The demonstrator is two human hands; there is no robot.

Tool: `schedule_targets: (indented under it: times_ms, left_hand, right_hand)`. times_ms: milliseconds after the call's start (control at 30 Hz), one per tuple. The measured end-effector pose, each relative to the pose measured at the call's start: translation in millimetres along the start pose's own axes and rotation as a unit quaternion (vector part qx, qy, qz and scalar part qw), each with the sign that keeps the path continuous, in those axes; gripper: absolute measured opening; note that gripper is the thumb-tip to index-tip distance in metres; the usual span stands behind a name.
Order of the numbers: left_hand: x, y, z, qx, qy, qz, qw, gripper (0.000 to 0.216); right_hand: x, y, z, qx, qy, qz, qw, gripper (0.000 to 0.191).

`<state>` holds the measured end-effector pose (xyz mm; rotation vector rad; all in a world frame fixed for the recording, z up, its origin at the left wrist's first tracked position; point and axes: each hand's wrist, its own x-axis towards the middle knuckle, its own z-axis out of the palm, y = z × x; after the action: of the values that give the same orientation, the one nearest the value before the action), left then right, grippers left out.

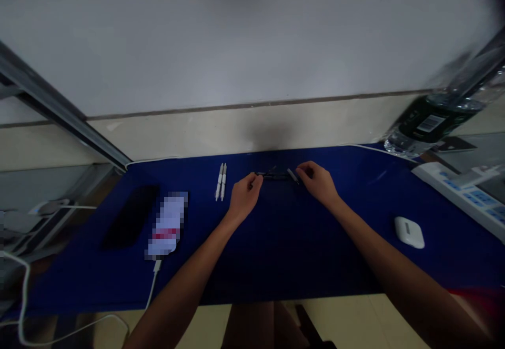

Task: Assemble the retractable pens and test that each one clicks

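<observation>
Two white pens (pixel 221 181) lie side by side on the blue desktop, just left of my left hand (pixel 245 196). The left fingers are closed in a pinch at the near end of some dark, slim items (pixel 276 176), which look like pens but are too dim to be sure. My right hand (pixel 319 185) is also pinched, its fingertips right beside a short grey pen-like piece (pixel 293 176) lying at a slant. Whether the right fingers hold anything small is hidden.
To the left, a lit phone (pixel 168 225) on a white cable lies beside a dark flat slab (pixel 131 216). A white earbud case (pixel 409 232), a power strip (pixel 461 193) and a large water bottle (pixel 430 122) are on the right. A wall (pixel 189 133) borders the desk's back.
</observation>
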<state>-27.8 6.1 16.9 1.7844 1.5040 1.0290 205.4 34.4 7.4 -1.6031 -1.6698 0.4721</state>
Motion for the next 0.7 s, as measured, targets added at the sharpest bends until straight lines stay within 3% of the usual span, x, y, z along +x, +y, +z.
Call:
schedule_targets:
  times_ms: [100,167,267,367,433,533,700]
  left_hand:
    - [-2,5,-1,0.086,-0.007,0.040,0.995,0.040]
    - [-4,7,0,0.139,0.001,0.069,0.988,0.039]
    - [-5,8,2,0.196,0.025,0.113,0.974,0.039]
    - [-6,7,3,0.230,0.037,0.143,0.962,0.038]
    - [-6,7,2,0.245,0.039,0.148,0.957,0.040]
    - [-5,8,1,0.245,0.034,0.147,0.958,0.040]
    - [-2,6,-1,0.197,0.036,0.129,0.971,0.034]
  right_hand:
    - [0,-6,-2,0.077,0.003,0.002,0.997,0.028]
    - [-1,-12,-2,0.152,-0.032,0.010,0.988,0.036]
    - [-6,-24,-2,0.283,-0.106,0.073,0.950,0.054]
    - [-12,-35,-2,0.352,-0.182,0.107,0.912,0.057]
    - [-16,-37,-3,0.350,-0.217,0.096,0.906,0.054]
    - [-17,-34,-3,0.293,-0.238,0.045,0.925,0.048]
    - [-13,-27,-3,0.249,-0.210,0.018,0.945,0.037]
